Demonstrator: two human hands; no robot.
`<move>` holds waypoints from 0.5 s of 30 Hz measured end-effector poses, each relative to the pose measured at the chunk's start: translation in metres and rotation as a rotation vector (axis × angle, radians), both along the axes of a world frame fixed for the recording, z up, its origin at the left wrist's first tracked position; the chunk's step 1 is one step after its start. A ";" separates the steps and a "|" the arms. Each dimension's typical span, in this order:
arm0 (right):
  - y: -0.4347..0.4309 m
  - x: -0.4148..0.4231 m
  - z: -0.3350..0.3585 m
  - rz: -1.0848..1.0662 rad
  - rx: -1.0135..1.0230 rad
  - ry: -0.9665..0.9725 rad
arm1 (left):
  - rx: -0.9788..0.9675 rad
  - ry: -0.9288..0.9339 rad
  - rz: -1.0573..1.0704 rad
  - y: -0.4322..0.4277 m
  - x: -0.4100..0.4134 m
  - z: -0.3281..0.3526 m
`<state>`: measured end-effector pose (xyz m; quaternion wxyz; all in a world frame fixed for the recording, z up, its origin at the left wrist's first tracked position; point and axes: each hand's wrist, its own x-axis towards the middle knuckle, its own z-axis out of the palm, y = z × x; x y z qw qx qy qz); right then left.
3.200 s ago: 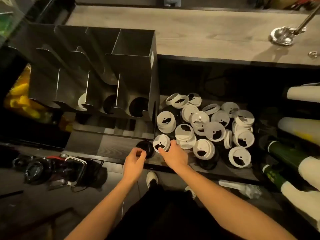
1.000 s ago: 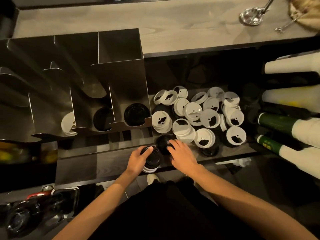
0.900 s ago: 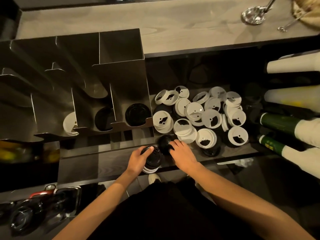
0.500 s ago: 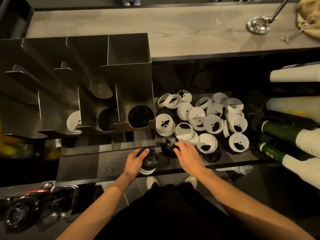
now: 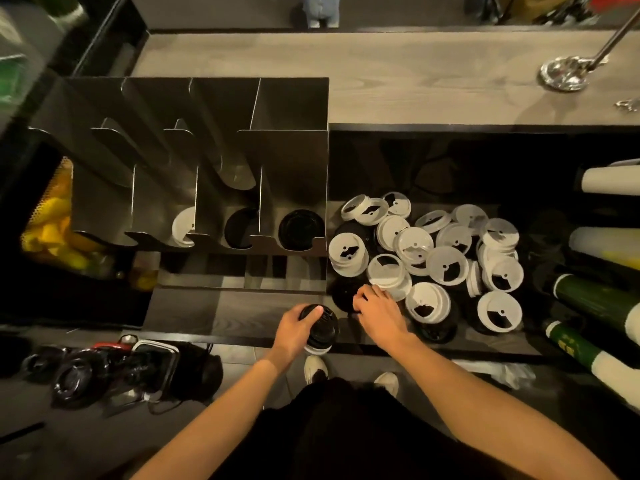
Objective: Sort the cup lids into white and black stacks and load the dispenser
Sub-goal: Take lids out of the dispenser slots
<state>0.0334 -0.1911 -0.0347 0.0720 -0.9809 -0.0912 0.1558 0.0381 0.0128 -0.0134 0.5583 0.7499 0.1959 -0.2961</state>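
Now, L hand [image 5: 294,329] gripping upright black lid stack [image 5: 320,328], R hand [image 5: 379,311] fingers curled on black lid [image 5: 343,294], lying flat.

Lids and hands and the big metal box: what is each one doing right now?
Left hand: gripping a stack of black plastic lids, upright on the shelf edge.
Right hand: fingers on a loose black lid, grip unclear.
Loose white plastic lids: unsorted, jumbled and overlapping.
Grey metal dispenser: two right slots hold black lids, next slot a white lid.
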 end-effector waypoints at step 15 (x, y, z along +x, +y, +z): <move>-0.050 0.005 0.053 -1.027 1.291 0.160 | -0.038 -0.076 0.019 -0.051 0.010 0.023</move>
